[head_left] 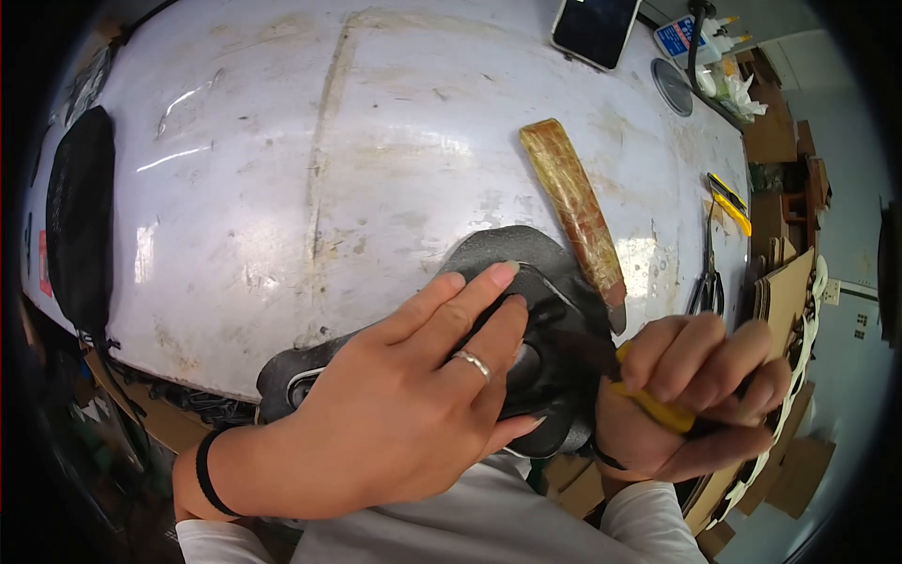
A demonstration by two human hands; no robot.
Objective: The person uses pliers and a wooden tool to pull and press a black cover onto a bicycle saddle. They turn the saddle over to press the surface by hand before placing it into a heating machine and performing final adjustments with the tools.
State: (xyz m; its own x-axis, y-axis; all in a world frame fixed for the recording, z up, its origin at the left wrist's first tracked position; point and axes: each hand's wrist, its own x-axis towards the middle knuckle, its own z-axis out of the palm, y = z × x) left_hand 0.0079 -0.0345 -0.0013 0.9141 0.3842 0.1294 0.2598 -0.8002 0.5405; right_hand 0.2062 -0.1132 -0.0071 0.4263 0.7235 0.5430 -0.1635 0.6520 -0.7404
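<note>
Black rubber piece [554, 282] under left hand [413, 395] — yellow-handled knife [658, 409] in right hand [695, 395].

Our left hand [413, 395] lay flat, palm down, fingers stretched forward, a ring on one finger. Our right hand [695, 395] was curled into a tight fist, knuckles upward.

Glossy scuffed table [282, 141], matt black leather [554, 282]

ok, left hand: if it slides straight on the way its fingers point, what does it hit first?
The left hand lies flat on the dark leather piece, fingers pointing up-right. Straight on, it would probably meet the brown wooden block first, which overlaps the leather's far edge. Depth there is hard to judge.
</note>
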